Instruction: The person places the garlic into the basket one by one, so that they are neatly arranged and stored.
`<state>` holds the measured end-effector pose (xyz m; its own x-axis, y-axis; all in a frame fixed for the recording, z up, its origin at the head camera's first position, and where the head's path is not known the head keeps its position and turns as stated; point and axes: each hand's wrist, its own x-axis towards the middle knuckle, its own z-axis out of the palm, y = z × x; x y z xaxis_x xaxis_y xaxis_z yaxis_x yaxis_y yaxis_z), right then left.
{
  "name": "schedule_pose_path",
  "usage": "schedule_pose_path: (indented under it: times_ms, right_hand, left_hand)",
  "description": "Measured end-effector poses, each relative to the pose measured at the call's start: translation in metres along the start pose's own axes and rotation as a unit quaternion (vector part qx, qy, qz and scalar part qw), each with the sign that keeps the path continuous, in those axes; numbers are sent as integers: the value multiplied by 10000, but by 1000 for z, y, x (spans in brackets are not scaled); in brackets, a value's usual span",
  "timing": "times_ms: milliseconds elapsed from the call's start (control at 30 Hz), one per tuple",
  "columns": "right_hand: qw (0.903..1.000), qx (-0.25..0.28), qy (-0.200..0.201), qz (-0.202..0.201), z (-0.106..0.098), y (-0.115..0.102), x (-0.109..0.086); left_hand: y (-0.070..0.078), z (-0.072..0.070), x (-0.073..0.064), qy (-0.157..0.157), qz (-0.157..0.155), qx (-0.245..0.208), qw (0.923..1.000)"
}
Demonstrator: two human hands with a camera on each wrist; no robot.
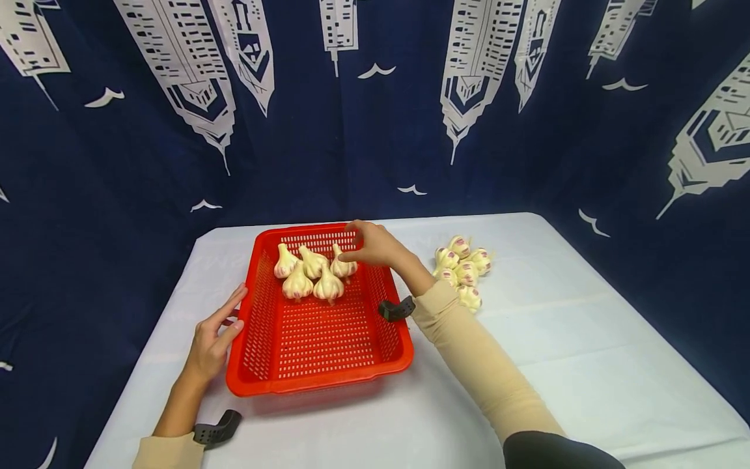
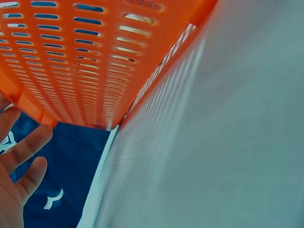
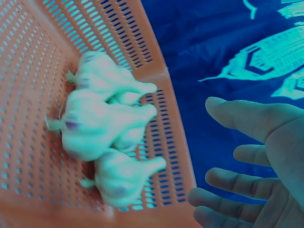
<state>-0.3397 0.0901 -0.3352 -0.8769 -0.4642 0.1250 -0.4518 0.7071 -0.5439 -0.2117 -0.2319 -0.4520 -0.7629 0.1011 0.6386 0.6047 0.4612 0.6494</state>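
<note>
A red perforated basket (image 1: pixel 328 339) sits on the table, with several garlic bulbs (image 1: pixel 297 281) grouped toward its far end. Against the basket's left rim rests my left hand (image 1: pixel 212 342), its fingers fairly straight; in the left wrist view, fingertips (image 2: pixel 40 137) lie by the rim. Over the far right corner of the basket, my right hand (image 1: pixel 377 246) hovers beside the rightmost bulb. Thumb and fingers are spread apart, and the right wrist view shows nothing between them, with the bulbs (image 3: pixel 123 178) a short way off.
More garlic bulbs (image 1: pixel 467 272) lie in a pile on the white tablecloth (image 1: pixel 562 312), right of the basket and beyond my right forearm. A dark blue curtain (image 1: pixel 363 143) with white building prints hangs behind the table.
</note>
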Motion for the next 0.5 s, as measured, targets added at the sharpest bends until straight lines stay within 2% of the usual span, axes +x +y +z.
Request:
schedule_pose_path:
  times_ms: [200,333,500]
  right_hand:
    - [9995,146,241,118,-23,13,-26]
    - [9979,259,426,424,-38,32,-48]
    - [9964,102,572,624,-50,56,-69]
  left_hand:
    - [1,1,1,2,56,-44,10000]
    - [1,2,2,0,68,-36,10000]
    - [0,1,1,41,41,-8,10000]
